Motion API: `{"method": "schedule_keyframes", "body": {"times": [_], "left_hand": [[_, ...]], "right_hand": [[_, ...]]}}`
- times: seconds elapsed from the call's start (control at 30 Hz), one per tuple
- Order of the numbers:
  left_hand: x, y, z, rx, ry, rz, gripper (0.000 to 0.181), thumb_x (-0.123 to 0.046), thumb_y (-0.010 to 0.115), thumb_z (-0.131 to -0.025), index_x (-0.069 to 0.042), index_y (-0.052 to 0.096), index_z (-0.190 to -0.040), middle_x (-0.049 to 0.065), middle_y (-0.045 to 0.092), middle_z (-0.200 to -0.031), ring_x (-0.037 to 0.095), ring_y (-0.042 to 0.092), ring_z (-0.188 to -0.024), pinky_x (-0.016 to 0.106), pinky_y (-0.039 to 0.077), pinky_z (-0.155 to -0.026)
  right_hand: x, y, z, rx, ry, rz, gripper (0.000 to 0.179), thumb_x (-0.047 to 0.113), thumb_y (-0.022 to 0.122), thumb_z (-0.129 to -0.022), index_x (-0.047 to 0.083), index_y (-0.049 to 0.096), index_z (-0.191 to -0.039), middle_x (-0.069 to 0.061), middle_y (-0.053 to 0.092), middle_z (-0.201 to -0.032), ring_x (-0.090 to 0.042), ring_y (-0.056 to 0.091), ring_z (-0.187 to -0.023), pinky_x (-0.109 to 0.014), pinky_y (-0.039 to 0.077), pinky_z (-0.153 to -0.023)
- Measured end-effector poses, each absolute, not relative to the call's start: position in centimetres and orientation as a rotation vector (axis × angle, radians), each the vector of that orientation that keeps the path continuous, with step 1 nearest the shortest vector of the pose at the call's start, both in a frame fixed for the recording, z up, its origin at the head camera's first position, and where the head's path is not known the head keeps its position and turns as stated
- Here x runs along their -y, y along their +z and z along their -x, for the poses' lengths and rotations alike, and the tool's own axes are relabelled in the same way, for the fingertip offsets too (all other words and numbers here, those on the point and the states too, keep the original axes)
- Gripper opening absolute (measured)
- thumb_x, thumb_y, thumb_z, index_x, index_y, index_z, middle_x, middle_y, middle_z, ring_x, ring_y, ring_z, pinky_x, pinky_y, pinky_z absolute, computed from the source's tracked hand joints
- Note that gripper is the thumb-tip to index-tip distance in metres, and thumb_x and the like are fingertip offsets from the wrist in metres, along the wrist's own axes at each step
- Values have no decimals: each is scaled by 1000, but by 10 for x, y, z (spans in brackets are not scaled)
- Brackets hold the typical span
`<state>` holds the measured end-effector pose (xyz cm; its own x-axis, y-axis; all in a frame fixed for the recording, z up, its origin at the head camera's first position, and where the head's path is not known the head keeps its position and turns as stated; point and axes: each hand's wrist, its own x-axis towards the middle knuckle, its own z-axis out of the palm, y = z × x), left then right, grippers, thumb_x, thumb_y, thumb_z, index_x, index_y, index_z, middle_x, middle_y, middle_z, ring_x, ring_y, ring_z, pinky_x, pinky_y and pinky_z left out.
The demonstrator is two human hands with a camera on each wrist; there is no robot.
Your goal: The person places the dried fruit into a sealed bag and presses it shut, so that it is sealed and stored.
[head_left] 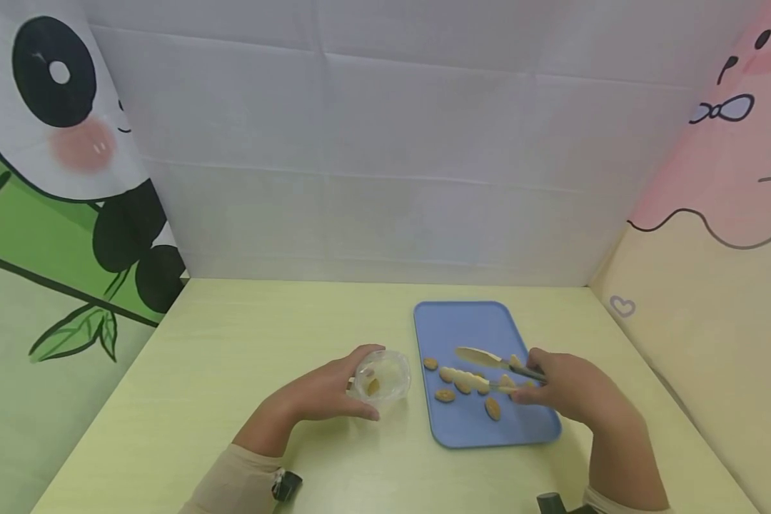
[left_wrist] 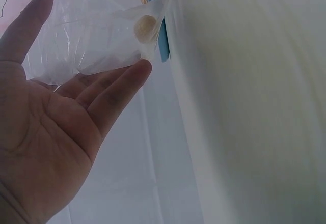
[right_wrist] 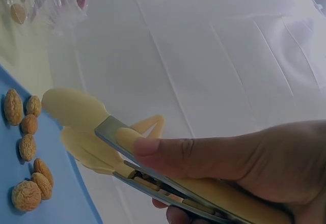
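My left hand (head_left: 324,389) curves around a clear plastic bag (head_left: 392,371) that stands with its mouth upward, left of the blue tray (head_left: 469,325). One brown nut (left_wrist: 145,28) shows low inside the bag in the left wrist view. My right hand (head_left: 578,389) grips a pair of tongs (right_wrist: 76,107) with cream tips and grey-and-cream handles. The tongs' tips are parted over the tray, with no nut visible between them. Several nuts lie on the tray, among them an oval one (head_left: 492,409) near its front and a round, wrinkled one (right_wrist: 26,196).
A pale yellow table (head_left: 250,328) carries everything. White sheeting (head_left: 385,214) hangs along the back edge. Printed cartoon panels border the left and right sides, the right panel (head_left: 713,300) rising beside the table edge.
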<state>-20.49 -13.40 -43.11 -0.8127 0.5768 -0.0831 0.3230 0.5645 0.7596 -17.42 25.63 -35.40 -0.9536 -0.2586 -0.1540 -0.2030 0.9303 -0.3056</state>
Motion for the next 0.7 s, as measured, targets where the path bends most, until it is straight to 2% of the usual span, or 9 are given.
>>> {"method": "schedule_keyframes", "body": {"times": [0.23,0.47,0.7], "left_hand": [[134,-433,205,-2482,1098,-725,97,-46,84,-74,-42,24,-150,4,54,-133,19,55,-110,42,48,-90],[134,-433,205,-2494,1085,-721,97,-46,84,-74,-44,23,-148,4,54,-133,18,55,-109,43,47,-89],[133,-431,205,-2491,1089,-732,97,-46,84,-74,-41,24,-150,4,54,-131,18,53,-107,43,46,-88]], "right_hand": [[-253,-359,176,-2883,-415,372,43,51,77,-78,17,57,-98,6,55,-76,-15,48,-71,-34,39,-62],[-248,-362,178,-2882,-374,376,43,51,77,-76,17,56,-93,6,53,-74,-14,46,-70,-33,38,-61],[-245,-363,179,-2886,-367,397,39,47,77,-78,18,52,-85,5,50,-71,-14,45,-67,-32,35,-60]]}}
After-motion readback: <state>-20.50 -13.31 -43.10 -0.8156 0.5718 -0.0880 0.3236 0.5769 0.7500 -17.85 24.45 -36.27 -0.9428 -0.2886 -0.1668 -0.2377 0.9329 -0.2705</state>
